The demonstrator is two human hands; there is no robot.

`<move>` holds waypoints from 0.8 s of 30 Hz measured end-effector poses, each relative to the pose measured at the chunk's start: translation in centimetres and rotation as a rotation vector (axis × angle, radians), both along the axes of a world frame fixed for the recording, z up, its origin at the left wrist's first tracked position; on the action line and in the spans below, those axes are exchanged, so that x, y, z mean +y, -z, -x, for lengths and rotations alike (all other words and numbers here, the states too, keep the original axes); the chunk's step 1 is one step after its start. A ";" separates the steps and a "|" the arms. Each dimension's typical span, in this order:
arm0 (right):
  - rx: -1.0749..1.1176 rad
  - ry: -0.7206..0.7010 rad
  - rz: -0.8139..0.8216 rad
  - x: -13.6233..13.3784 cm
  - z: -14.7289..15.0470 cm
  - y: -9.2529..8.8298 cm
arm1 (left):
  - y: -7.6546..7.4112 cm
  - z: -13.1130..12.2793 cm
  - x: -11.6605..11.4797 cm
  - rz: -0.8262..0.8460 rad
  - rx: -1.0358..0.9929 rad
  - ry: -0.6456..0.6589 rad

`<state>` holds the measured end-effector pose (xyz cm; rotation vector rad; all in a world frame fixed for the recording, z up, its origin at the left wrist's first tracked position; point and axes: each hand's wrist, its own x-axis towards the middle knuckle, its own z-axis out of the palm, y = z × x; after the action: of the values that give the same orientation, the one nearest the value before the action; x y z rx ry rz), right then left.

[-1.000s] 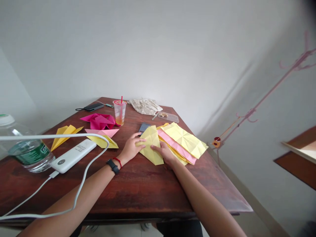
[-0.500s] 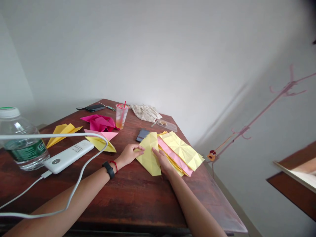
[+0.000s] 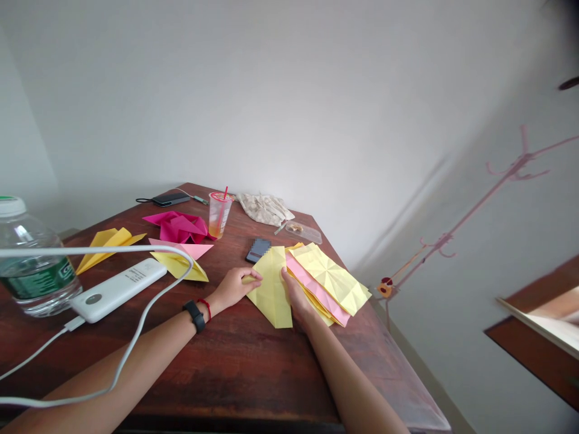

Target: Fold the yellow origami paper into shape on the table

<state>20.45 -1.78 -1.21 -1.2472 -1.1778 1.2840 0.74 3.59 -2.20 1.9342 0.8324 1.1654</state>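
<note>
Both my hands are on a folded yellow paper sheet (image 3: 271, 293) lying on the dark wooden table (image 3: 235, 361). My left hand (image 3: 233, 287) grips its left edge, with the fingertips on top. My right hand (image 3: 296, 298) holds the right edge, between the sheet and a stack of creased yellow and pink origami papers (image 3: 323, 280). A dark phone (image 3: 258, 250) lies just beyond the sheet. My left wrist wears a black band and a red string.
Folded magenta paper (image 3: 176, 228), a yellow paper dart (image 3: 106, 250) and a pink-and-yellow fold (image 3: 181, 259) lie at left. Also there: a cabled white power bank (image 3: 118, 289), water bottle (image 3: 34, 268), plastic cup (image 3: 219, 215), crumpled cloth (image 3: 263, 208). The table's right edge runs near the stack.
The yellow sheet has slid toward me and turned more upright, with both hands following it. The dark phone now shows fully. The head view has swung slightly.
</note>
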 end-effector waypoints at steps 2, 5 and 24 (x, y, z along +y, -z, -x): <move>0.069 0.002 -0.004 0.1 0.0 0.2 | -0.1 0.0 0.0 0.008 0.033 -0.002; 0.214 -0.001 0.024 0.4 0.0 0.5 | -0.4 0.1 -0.1 0.019 0.069 0.004; 0.223 -0.011 0.053 0.6 -0.2 0.9 | 0.0 0.0 0.1 -0.008 0.086 0.018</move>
<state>20.69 -1.15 -2.10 -1.1039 -0.9977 1.4302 0.76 3.68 -2.19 2.0064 0.8551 1.0834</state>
